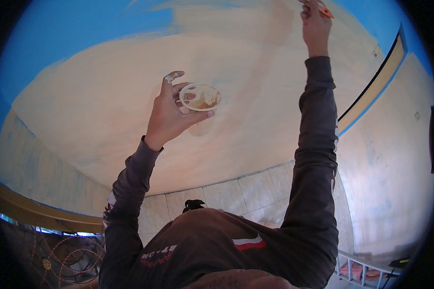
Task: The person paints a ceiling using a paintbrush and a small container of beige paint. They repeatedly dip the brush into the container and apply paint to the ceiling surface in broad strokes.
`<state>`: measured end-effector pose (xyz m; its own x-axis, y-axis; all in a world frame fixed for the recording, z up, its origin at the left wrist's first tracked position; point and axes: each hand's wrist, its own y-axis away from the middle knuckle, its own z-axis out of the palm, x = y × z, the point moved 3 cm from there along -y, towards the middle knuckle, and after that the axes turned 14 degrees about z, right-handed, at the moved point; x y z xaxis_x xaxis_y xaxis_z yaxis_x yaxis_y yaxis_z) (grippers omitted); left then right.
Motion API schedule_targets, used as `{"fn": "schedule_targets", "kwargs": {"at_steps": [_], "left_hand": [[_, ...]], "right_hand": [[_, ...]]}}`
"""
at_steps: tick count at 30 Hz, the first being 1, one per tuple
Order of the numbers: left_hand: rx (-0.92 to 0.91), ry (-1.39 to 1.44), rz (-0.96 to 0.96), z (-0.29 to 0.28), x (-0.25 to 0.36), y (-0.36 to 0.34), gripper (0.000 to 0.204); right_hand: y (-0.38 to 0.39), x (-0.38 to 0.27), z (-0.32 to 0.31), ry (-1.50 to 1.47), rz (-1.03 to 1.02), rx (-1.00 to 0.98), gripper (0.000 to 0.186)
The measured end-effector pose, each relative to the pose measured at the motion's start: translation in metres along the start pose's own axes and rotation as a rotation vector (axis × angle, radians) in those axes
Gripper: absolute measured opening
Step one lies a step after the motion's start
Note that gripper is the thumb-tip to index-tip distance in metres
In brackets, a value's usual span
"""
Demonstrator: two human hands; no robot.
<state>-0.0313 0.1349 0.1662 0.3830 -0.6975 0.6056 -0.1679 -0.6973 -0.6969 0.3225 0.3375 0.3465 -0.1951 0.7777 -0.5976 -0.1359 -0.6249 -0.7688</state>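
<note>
- A clear cup (pixel 196 101), cream paint (pixel 210 98) smeared inside, is up in front of the person's chest, its mouth facing the head and its long axis running down and away.
- The left hand (pixel 171 111) grips it from the left side, thumb along the near rim; one paint-marked finger sticks up clear of it.
- The right hand (pixel 317 28) is closed around an orange tool (pixel 326 10), held on a slant; its far end is cut off by the view, so I can't tell its tip.
- What matters from here: the cup lies below and to the left of that tool, well apart, with the right arm stretched much farther out.
- Behind both, a cream-coated wall (pixel 106 106) meets blue patches (pixel 125 18) above.
- Lower down, pale floor tiles (pixel 224 193).
</note>
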Motion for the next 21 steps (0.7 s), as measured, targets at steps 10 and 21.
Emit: {"fn": "schedule_targets", "kwargs": {"at_steps": [10, 21], "left_hand": [[-0.007, -0.001, -0.031, -0.002, -0.003, -0.002, 0.103], [-0.008, 0.009, 0.021, -0.002, -0.011, -0.009, 0.103]], "right_hand": [[-0.004, -0.053, -0.115, 0.468, -0.343, 0.388, 0.025], [0.017, -0.041, 0.037, 1.045, -0.713, 0.358, 0.025]]}}
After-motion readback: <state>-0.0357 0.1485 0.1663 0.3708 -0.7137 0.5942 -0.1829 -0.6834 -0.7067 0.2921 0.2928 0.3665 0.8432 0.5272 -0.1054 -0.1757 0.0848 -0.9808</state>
